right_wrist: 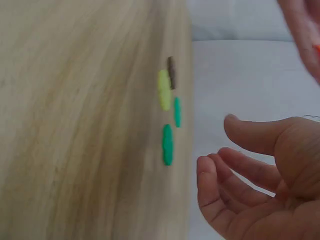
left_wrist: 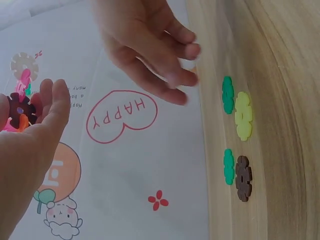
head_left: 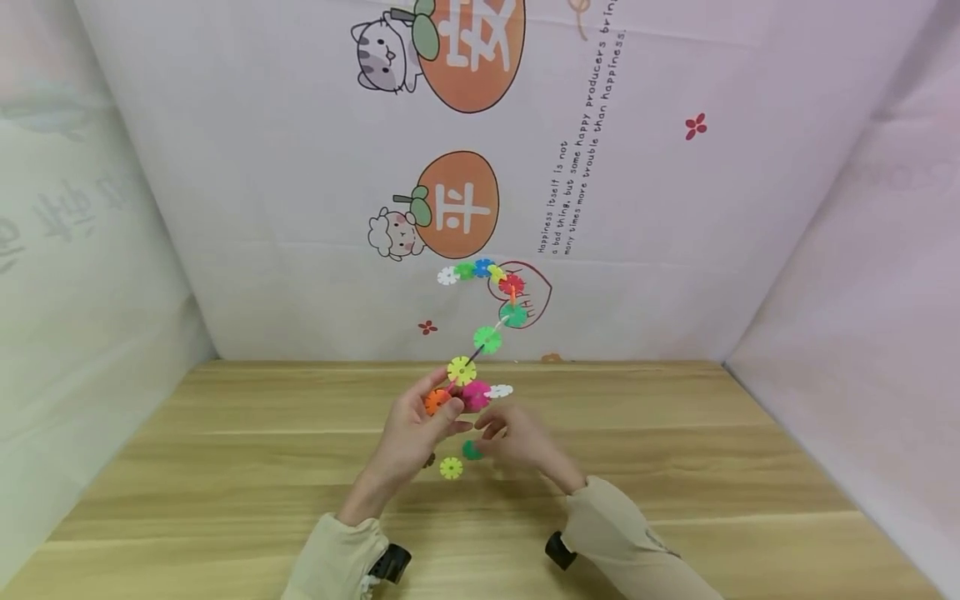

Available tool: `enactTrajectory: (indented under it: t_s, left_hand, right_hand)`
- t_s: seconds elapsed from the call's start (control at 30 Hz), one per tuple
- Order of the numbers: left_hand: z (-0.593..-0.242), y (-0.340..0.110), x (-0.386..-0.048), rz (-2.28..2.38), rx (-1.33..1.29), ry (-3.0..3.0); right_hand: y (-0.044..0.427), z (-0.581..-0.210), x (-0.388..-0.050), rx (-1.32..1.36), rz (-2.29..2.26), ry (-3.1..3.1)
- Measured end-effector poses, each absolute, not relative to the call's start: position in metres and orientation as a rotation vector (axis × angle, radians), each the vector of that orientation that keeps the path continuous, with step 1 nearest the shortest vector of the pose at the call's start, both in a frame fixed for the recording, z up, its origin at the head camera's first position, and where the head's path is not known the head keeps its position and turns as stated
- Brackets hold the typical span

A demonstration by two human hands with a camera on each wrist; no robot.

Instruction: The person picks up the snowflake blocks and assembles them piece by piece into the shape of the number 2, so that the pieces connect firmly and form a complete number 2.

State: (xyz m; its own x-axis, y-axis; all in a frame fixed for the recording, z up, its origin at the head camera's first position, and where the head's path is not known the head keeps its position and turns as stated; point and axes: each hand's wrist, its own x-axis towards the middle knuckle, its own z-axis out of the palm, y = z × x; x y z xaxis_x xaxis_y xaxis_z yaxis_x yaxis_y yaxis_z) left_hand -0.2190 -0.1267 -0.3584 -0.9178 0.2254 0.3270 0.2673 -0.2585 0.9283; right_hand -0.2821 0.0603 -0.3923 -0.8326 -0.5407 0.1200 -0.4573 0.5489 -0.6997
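**Chain of notched discs [head_left: 487, 340] aloft over the desk [head_left: 247, 500]**

From the head view, I see the left hand [head_left: 405, 429] gripping the chain low down, thumb and fingers pinched about an orange disc [head_left: 435, 405] — a hold that probably lets the rest arc up freely. A short branch, a pink disc [head_left: 476, 396] and a white disc [head_left: 501, 391], points toward the right hand [head_left: 521, 437], whose fingers hang loosely curled. Below lie a yellow disc [head_left: 451, 468], a green disc [head_left: 470, 451] and part of a brown disc [head_left: 430, 460], likely placed there for easy reach. The desk is pale and wood-grained; behind it rises a white cloth [head_left: 285, 167] printed with 2 orange fruits [head_left: 468, 204], lettering and small red flowers.

In the left wrist view, a dark disc of the chain [left_wrist: 19, 113] sits within the left hand's grasp. The right hand's fingers are parted and grip nothing. 4 loose discs lie on the desk in 2 pairs: green beside yellow, a 2nd green disc [left_wrist: 229, 167] beside brown. A red heart outline [left_wrist: 122, 117] reads HAPPY on the cloth.

In the right wrist view, the right thumb stands apart from the fingertips with nothing between — free, presumably, because the left bears the whole chain. The same 4 loose discs look blurred here.
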Motion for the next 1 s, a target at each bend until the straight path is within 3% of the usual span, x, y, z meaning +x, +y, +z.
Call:
enactTrajectory:
  t_s: [0.57, 1.0]
  left_hand:
    - [-0.356, -0.125, -0.218, -2.363, -0.598, -1.945]
    - [-0.357, -0.128, -0.218, -2.297, -0.556, -2.005]
  right_hand:
    - [0.051, -0.415, -0.291, -0.818, -0.949, 2.732]
    - [0.058, -0.400, -0.276, -0.906, -1.360, 2.684]
